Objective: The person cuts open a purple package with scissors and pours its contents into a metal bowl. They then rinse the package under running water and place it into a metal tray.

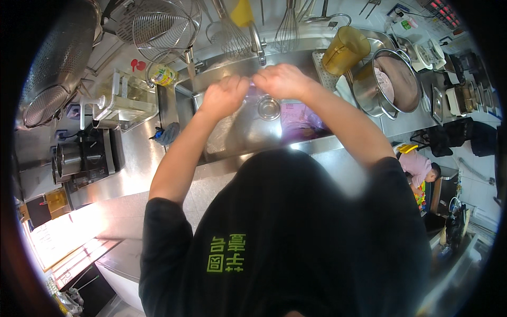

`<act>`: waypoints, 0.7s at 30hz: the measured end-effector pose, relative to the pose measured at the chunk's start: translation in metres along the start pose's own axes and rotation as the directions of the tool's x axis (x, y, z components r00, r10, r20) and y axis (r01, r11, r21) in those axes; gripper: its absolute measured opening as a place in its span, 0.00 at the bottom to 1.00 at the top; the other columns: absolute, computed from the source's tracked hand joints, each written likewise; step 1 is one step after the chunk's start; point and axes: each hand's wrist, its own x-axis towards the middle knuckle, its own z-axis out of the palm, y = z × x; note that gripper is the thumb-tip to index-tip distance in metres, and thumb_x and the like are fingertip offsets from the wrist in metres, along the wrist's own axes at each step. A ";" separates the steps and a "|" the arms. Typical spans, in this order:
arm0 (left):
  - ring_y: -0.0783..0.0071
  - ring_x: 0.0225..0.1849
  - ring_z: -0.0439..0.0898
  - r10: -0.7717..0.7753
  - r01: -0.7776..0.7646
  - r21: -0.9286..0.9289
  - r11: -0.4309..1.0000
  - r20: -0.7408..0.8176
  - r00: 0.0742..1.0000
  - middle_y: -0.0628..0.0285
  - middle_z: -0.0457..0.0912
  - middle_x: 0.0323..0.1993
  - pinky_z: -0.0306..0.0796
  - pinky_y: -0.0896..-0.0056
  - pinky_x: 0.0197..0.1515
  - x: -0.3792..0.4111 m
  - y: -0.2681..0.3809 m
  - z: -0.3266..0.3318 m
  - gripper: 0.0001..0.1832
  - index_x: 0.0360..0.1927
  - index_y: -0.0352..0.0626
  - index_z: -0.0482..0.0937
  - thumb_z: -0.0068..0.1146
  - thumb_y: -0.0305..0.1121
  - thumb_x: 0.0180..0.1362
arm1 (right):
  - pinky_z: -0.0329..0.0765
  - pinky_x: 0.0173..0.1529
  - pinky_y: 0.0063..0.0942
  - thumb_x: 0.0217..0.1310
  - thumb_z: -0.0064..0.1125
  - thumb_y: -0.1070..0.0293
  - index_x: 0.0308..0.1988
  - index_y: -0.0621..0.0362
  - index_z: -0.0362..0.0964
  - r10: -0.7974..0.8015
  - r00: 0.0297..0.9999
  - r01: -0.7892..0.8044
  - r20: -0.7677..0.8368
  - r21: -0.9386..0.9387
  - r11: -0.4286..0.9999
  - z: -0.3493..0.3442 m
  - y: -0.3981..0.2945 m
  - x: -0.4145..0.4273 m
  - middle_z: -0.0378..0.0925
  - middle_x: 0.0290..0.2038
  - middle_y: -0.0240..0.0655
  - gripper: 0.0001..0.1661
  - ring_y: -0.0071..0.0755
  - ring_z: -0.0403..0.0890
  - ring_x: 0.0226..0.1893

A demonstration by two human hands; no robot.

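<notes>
Over the stainless steel sink, my left hand and my right hand are raised close together, just in front of the faucet. Both are curled, with fingertips pinching a small piece of translucent purplish plastic between them. Most of that piece is hidden by the fingers, and its full shape cannot be told. Below my hands is the round drain. To its right, a purple plastic bag with printing lies on the sink floor, partly behind my right forearm.
Right of the sink stand a yellowish translucent pitcher and a large steel pot with pale contents. Whisks and wire strainers hang at the back. A grey cloth lies left. Another person bends over at far right.
</notes>
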 end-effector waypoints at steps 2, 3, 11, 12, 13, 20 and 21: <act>0.62 0.30 0.80 0.008 -0.008 -0.043 0.999 0.013 1.000 0.60 0.77 0.27 0.74 0.62 0.27 -0.018 0.010 0.011 0.04 0.32 0.46 0.70 0.50 0.29 0.51 | 0.78 0.24 0.34 0.51 0.51 0.67 0.26 0.56 0.66 -0.007 0.998 0.011 -0.055 0.070 0.998 0.014 -0.010 -0.014 0.74 0.23 0.35 0.06 0.39 0.80 0.23; 0.60 0.31 0.80 -0.015 0.015 -0.136 0.991 0.007 1.000 0.59 0.78 0.29 0.75 0.61 0.28 -0.032 0.020 0.026 0.05 0.33 0.46 0.71 0.50 0.28 0.51 | 0.78 0.25 0.34 0.54 0.54 0.65 0.27 0.52 0.68 0.070 0.995 -0.072 0.071 0.021 0.997 0.026 -0.024 -0.027 0.74 0.22 0.33 0.06 0.37 0.79 0.23; 0.48 0.29 0.80 -0.143 0.333 -0.487 0.807 0.386 0.911 0.50 0.80 0.28 0.74 0.52 0.32 -0.126 0.109 0.120 0.11 0.36 0.43 0.72 0.52 0.25 0.46 | 0.78 0.37 0.45 0.62 0.46 0.63 0.39 0.54 0.73 0.196 0.881 -0.382 0.430 0.404 0.831 0.175 -0.089 -0.139 0.81 0.32 0.46 0.12 0.50 0.83 0.34; 0.49 0.29 0.80 -0.147 0.291 -0.456 0.841 0.324 0.935 0.50 0.80 0.28 0.74 0.53 0.32 -0.126 0.101 0.119 0.10 0.36 0.43 0.72 0.52 0.25 0.47 | 0.78 0.37 0.45 0.62 0.46 0.62 0.38 0.55 0.74 0.240 0.836 -0.459 0.493 0.390 0.798 0.147 -0.086 -0.118 0.81 0.32 0.46 0.12 0.50 0.83 0.34; 0.50 0.29 0.81 -0.141 0.245 -0.426 0.871 0.261 0.955 0.50 0.80 0.29 0.75 0.53 0.32 -0.122 0.087 0.118 0.10 0.36 0.42 0.72 0.52 0.25 0.47 | 0.79 0.37 0.45 0.62 0.46 0.61 0.37 0.56 0.74 0.287 0.782 -0.536 0.553 0.362 0.763 0.113 -0.082 -0.095 0.81 0.32 0.46 0.13 0.50 0.83 0.33; 0.63 0.26 0.78 -0.128 0.127 -0.063 0.990 -0.012 0.992 0.60 0.75 0.25 0.74 0.64 0.26 -0.024 0.022 0.022 0.07 0.31 0.47 0.73 0.53 0.26 0.46 | 0.78 0.29 0.38 0.59 0.49 0.63 0.32 0.55 0.71 0.147 0.986 -0.154 0.075 0.101 0.983 0.037 -0.021 -0.020 0.77 0.25 0.37 0.08 0.44 0.81 0.27; 0.63 0.26 0.78 -0.111 0.107 -0.066 0.992 -0.065 0.992 0.60 0.74 0.24 0.74 0.64 0.26 -0.023 0.024 0.014 0.07 0.30 0.47 0.72 0.53 0.26 0.46 | 0.77 0.29 0.38 0.59 0.49 0.64 0.32 0.55 0.71 0.120 0.992 -0.123 0.034 0.088 0.989 0.032 -0.025 -0.022 0.77 0.25 0.37 0.08 0.44 0.81 0.27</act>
